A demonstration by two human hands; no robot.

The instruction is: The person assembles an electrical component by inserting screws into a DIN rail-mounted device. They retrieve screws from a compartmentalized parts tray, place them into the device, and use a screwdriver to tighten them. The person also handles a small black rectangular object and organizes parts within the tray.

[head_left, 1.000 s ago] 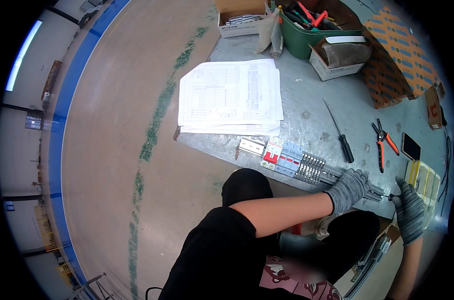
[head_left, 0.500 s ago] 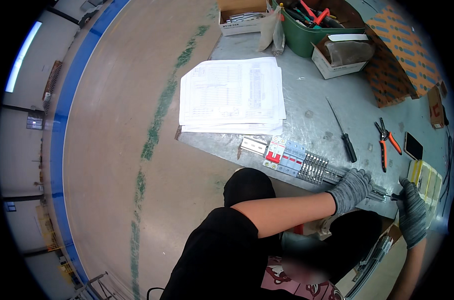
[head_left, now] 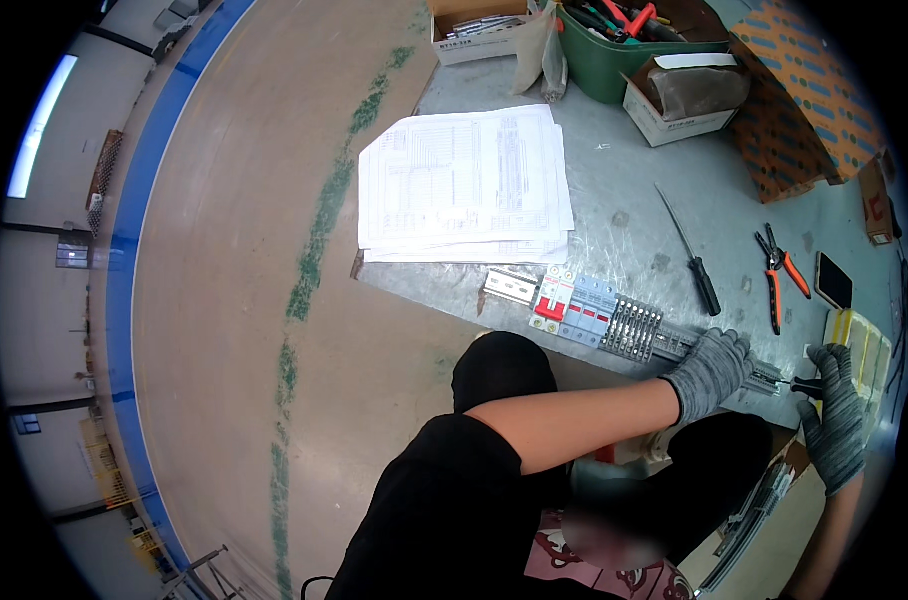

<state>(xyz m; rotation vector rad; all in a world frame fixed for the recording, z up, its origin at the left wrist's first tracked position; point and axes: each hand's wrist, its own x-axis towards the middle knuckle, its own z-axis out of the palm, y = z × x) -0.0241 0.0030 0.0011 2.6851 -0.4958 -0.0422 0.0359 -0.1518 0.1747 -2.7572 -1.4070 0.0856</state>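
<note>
A metal DIN rail point(head_left: 509, 285) lies along the table's near edge. Mounted on it are a breaker with a red lever point(head_left: 552, 300), blue-grey modules point(head_left: 588, 314) and a row of terminal blocks point(head_left: 632, 329). My left hand point(head_left: 712, 375), in a grey knit glove, is closed over the rail's right part, hiding what lies under the fingers. My right hand point(head_left: 834, 418), gloved alike, grips a black-handled screwdriver point(head_left: 806, 387) between thumb and fingers. Its shaft points left to the rail's right end; whether the tip touches a screw is too small to tell.
Printed sheets point(head_left: 464, 185) lie behind the rail. A second screwdriver point(head_left: 704, 285), orange-handled pliers point(head_left: 776, 275) and a phone point(head_left: 833, 281) rest farther right. A green bin of tools point(head_left: 599, 70), small boxes point(head_left: 674, 125) and an orange patterned carton point(head_left: 809, 100) stand at the back.
My right hand has shifted its grip on the screwdriver, its thumb and fingers now farther apart, and more of the handle shows. My left hand stays on the rail. The view has shifted slightly.
</note>
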